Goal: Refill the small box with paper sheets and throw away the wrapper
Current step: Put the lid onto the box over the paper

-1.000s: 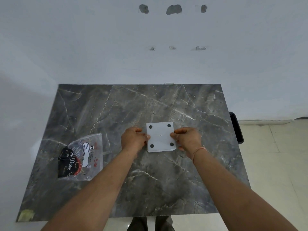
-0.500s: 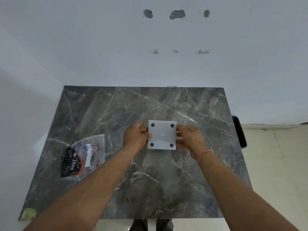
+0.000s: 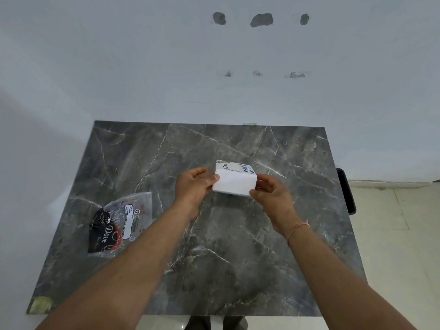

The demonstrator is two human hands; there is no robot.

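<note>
A small white box is held just above the middle of the dark marble table, tilted so a plain white side faces me and a printed face points away. My left hand grips its left side and my right hand grips its right side and lower corner. A clear plastic wrapper with black and red print lies flat on the left part of the table, apart from both hands.
A white wall stands right behind the table's far edge. A black object sits beside the table's right edge, over a pale tiled floor. A scrap of greenish tape marks the near left corner.
The box showed its flat face with four dark dots; both hands have lifted and turned it, so a plain side now faces me and a printed face shows.
</note>
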